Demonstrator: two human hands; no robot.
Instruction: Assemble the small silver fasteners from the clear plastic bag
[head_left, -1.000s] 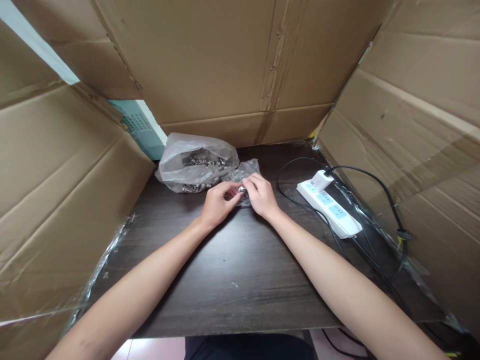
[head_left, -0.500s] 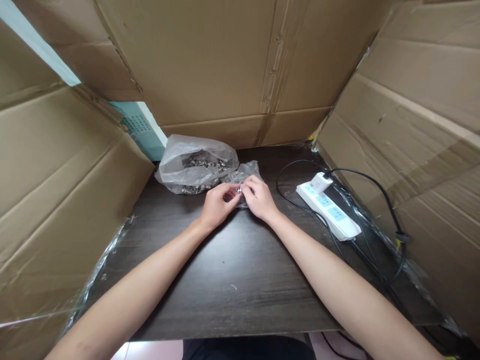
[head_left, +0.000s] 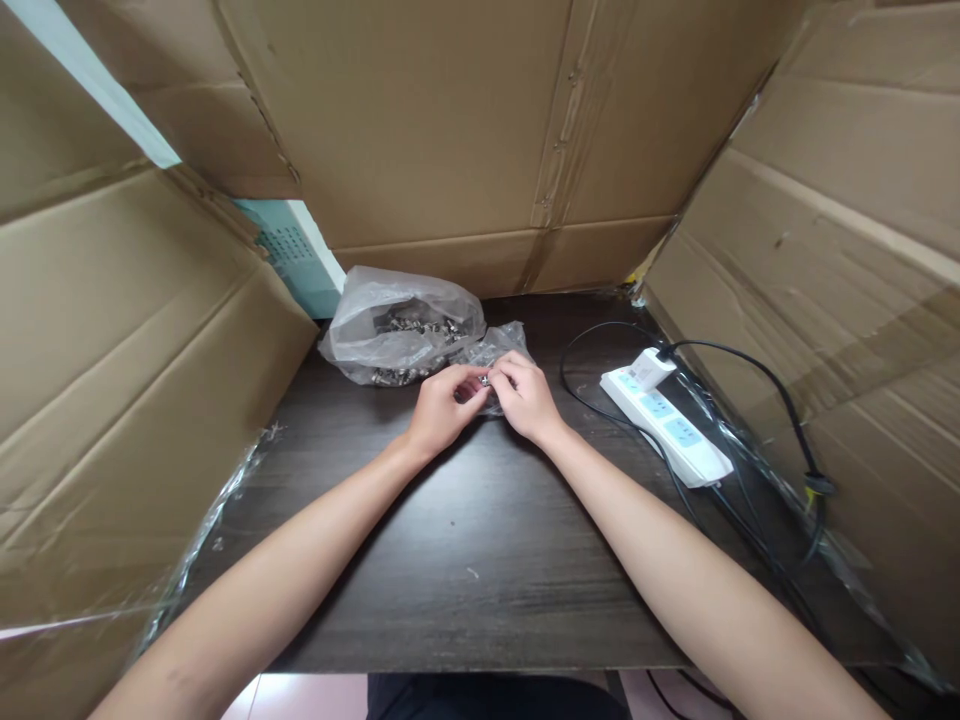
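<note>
Between the fingertips of both hands is a small shiny metal part (head_left: pixel 485 380), too small to name more exactly. My left hand (head_left: pixel 444 405) pinches it from the left with thumb and fingers. My right hand (head_left: pixel 523 397) closes on it from the right, its fingers bent over. Under and just behind the hands lies a crumpled clear plastic bag (head_left: pixel 508 338), partly hidden by them. To its left stands a larger, open plastic bag (head_left: pixel 356 315) with many small metal parts (head_left: pixel 427 328) inside.
A white power strip (head_left: pixel 667 425) with a plugged-in adapter and black cables (head_left: pixel 780 400) lies on the right of the dark wooden table (head_left: pixel 450 560). Cardboard walls (head_left: pixel 420 130) enclose the back and both sides. A pale green box (head_left: pixel 289 250) shows through a gap at back left.
The whole view has shifted slightly, so everything appears a little further right. Both hands keep their pinch on the small metal part, with hardly any movement of the fingers.
</note>
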